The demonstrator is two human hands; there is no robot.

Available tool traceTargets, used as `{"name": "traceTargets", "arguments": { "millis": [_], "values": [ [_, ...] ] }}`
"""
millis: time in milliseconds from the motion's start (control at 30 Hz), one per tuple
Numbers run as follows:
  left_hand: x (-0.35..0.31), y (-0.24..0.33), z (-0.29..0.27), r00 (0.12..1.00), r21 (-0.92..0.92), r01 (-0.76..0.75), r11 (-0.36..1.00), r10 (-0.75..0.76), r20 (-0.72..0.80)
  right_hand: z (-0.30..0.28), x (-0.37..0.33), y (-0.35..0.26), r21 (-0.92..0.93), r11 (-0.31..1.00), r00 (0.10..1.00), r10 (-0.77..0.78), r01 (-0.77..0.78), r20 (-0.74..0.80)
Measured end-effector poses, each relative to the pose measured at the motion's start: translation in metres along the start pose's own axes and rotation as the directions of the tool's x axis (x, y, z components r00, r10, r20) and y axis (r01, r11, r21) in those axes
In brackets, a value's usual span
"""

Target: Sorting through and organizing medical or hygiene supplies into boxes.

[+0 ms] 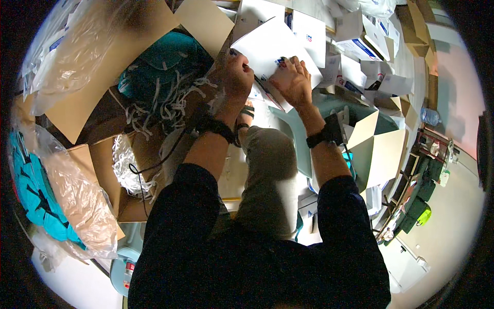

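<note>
A white cardboard box (pixel 267 44) with small blue and red print is tilted in front of me, above my knees. My left hand (pixel 239 74) is closed at its left edge, with the fingers curled and partly hidden from view. On the box's near face lies my right hand (pixel 294 82), its fingers stretched out over the print. Dark bands circle both wrists, and a black cable (pixel 154 172) hangs from the left one.
At left, an open brown carton (pixel 98 177) holds white paper shreds (pixel 128 165); behind it sits a teal bag (pixel 164 62). Clear plastic (pixel 77 201) covers teal items. Several white boxes (pixel 360 41) stand far right, near a greenish bin (pixel 368 121) with cardboard flaps.
</note>
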State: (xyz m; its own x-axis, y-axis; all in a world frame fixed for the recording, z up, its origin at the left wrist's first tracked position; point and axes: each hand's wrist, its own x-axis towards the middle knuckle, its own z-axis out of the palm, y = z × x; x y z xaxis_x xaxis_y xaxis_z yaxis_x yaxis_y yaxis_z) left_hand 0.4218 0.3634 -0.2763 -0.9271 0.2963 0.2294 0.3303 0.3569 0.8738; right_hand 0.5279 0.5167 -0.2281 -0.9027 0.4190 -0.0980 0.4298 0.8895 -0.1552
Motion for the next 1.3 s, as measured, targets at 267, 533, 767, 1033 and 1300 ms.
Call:
{"name": "traceTargets", "arguments": {
  "millis": [267,533,767,1033,1300],
  "values": [
    [0.003,-0.022,-0.013,0.957,0.071,-0.280,0.957,0.272,0.102,-0.019,0.005,-0.013,-0.032,0.999,0.996,-0.036,0.038,0.077],
    [-0.006,-0.026,-0.034,0.824,0.162,-0.389,0.907,0.263,0.502,-0.030,0.013,-0.010,-0.186,0.975,0.985,-0.098,0.124,0.144],
    [0.005,-0.003,-0.027,0.650,-0.057,0.143,0.988,-0.050,0.758,-0.040,0.006,-0.008,-0.284,0.948,0.985,-0.107,0.143,0.138],
    [-0.003,0.004,-0.004,0.717,0.044,0.020,0.999,-0.045,0.696,-0.013,0.011,0.036,-0.403,0.842,0.932,-0.297,0.358,0.207],
    [-0.013,0.010,-0.006,0.799,-0.020,-0.176,0.984,0.155,0.582,-0.004,0.001,0.038,0.029,0.999,0.987,0.037,-0.042,0.156]
  ]
}}
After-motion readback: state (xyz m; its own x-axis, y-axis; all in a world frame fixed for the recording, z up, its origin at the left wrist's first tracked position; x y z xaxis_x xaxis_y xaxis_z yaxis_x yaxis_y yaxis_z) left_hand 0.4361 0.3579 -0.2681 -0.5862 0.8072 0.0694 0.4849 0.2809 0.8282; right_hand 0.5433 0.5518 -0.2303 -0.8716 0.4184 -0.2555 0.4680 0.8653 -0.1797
